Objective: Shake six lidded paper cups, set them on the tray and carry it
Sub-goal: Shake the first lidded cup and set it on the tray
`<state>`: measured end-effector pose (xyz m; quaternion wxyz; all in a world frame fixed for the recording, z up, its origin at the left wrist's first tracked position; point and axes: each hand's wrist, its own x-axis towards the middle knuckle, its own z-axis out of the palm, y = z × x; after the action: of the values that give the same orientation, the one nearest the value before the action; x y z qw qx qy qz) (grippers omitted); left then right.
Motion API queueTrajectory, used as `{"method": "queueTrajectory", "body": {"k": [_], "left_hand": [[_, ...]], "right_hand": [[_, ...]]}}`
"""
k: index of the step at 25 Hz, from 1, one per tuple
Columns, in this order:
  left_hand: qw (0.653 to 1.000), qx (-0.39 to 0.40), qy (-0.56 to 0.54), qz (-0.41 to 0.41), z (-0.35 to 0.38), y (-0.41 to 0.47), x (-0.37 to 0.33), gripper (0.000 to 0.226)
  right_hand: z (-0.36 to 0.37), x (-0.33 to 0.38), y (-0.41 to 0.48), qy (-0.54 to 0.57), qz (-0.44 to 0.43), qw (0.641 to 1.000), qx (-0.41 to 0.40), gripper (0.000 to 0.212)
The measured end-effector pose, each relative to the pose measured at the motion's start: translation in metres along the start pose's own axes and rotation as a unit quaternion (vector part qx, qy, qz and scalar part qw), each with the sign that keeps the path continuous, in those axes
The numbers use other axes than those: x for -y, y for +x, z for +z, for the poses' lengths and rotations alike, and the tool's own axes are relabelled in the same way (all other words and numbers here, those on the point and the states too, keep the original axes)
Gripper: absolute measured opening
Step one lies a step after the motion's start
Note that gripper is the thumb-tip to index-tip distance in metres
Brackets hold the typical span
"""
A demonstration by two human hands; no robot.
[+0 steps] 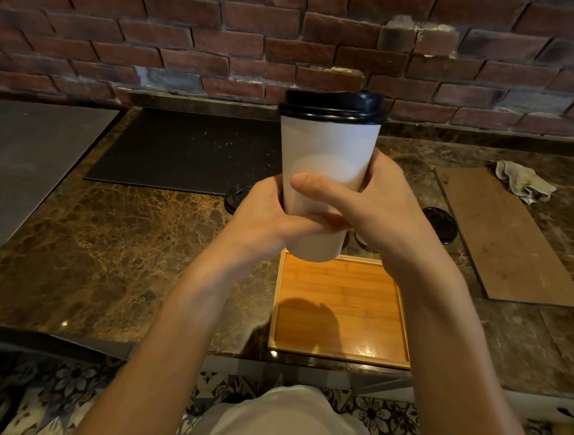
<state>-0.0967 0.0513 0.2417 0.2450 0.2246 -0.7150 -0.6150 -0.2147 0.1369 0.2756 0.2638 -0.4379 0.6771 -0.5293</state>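
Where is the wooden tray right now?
In the head view, the wooden tray sits bare at the marble counter's near edge, right of centre, directly below the cup held in both hands.

Cup (328, 160) above tray (340, 317); cloth (521, 180) perhaps far right.

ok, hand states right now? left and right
Left hand: closed around the lower part of the paper cup.
Right hand: closed on the same cup, thumb across its front.

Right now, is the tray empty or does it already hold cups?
Empty. The wooden tray shows only bare wood and a shadow; both hands, left and right, hold one lidded cup above it.
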Motion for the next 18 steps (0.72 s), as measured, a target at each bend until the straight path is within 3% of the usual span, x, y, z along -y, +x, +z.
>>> {"method": "queueTrajectory", "body": {"k": [5, 13, 18], "left_hand": [[0.999, 0.028, -0.022, 0.027, -0.002, -0.002, -0.005, 0.042], [0.991, 0.096, -0.084, 0.042, -0.006, -0.006, -0.013, 0.049], [0.992, 0.098, -0.071, 0.04, -0.008, -0.006, -0.01, 0.055]], "right_hand": [[-0.006, 0.002, -0.003, 0.066, -0.017, 0.997, 0.021, 0.059], [-0.011, 0.002, -0.002, 0.139, -0.042, 0.985, 0.088, 0.052], [-0.013, 0.004, -0.002, 0.157, -0.054, 0.977, 0.134, 0.047]]}}
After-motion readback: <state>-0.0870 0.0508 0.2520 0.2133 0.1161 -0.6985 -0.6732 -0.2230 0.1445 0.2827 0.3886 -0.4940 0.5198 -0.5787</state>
